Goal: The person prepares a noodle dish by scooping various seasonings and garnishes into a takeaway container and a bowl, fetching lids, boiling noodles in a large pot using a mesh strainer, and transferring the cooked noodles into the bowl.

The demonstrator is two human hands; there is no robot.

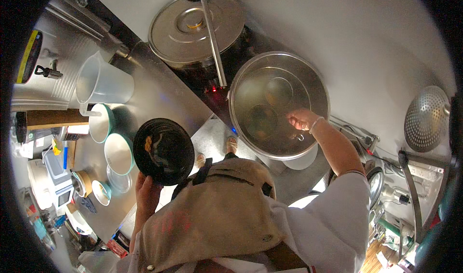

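Note:
My left hand [147,189] grips the lower rim of a black bowl [170,153], tilted so that its inside faces me. A small brownish-orange patch shows on the bowl's inner wall. My right hand [304,120] is over the right side of a large open steel pot [235,92], its fingers curled. Whether a thin handle lies between those fingers is unclear. Inside the pot is cloudy liquid [253,83], with two dim round shapes in it that I cannot make out. A small shiny hook [301,138] shows just below the right hand.
A lidded steel pot [170,31] stands behind, with a metal spout pipe [213,38] across it. On the steel counter [155,81] at left are a clear plastic jug [115,81], green-and-white bowls [117,153] and a scale [59,179]. A perforated skimmer [427,119] hangs at right.

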